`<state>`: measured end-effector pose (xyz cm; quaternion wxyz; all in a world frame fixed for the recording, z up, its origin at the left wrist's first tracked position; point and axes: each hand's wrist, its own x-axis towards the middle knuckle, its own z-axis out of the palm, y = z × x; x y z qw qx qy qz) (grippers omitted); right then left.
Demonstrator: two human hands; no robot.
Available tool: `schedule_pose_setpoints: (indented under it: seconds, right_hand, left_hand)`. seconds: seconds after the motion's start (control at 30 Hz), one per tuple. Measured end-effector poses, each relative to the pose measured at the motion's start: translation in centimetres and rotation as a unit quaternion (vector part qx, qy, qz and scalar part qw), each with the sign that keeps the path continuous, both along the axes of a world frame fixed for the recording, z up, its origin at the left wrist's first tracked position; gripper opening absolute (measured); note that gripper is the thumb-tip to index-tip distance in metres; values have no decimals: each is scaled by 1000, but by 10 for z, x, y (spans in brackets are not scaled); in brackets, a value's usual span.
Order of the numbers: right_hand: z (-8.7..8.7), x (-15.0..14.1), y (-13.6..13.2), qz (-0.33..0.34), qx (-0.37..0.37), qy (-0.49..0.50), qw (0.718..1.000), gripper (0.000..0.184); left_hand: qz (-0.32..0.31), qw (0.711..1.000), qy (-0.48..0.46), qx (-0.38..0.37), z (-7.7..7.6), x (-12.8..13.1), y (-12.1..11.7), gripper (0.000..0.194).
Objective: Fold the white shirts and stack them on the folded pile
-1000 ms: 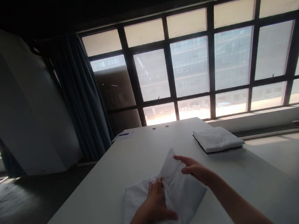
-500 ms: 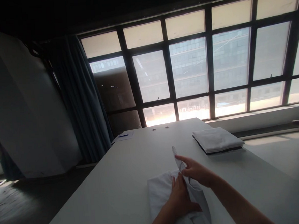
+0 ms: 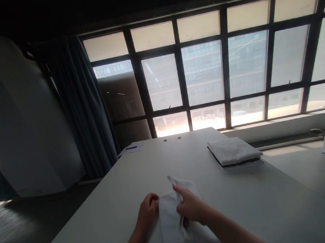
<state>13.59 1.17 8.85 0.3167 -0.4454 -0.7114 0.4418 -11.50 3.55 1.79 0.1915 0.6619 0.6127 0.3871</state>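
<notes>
A folded white cloth point(image 3: 170, 218), possibly a garment, lies at the near part of the table. My right hand point(image 3: 192, 206) is closed on a raised fold in its middle, with a thin end of fabric standing up past the index finger. My left hand point(image 3: 148, 210) is at the cloth's left edge, fingers curled and pressed together against that edge. The grip of its fingertips is partly hidden. The near end of the cloth runs out of the picture.
The white table point(image 3: 123, 201) stretches away towards the windows. A stack of folded white cloth point(image 3: 234, 150), dark underneath, lies at its right edge. Paper with a blue pen point(image 3: 131, 148) lies at the far left corner. A blue curtain point(image 3: 82, 111) hangs beyond.
My left hand has moved off the top of the cloth to its left edge. My right hand has come left and lower, bringing the raised fold over the cloth.
</notes>
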Motion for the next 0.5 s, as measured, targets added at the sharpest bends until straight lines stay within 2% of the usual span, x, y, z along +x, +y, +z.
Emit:
schedule_pose_setpoints:
  seconds: [0.17,0.27,0.33,0.5]
  right_hand:
    - [-35,-34,-17,71,-5,-65,995,97]
    - [-52,-41,-22,73,4,-77,994,101]
    - [-55,-43,-21,69,7,-74,995,100]
    - [-50,-51,-16,82,9,-78,994,99]
  left_hand:
    - [-9,1000,-7,-18,-6,7,7,42]
    - [0,999,-2,-32,-8,11,8,57]
    - [5,999,3,-44,-8,12,9,61]
    - [11,997,11,-71,-7,13,14,65]
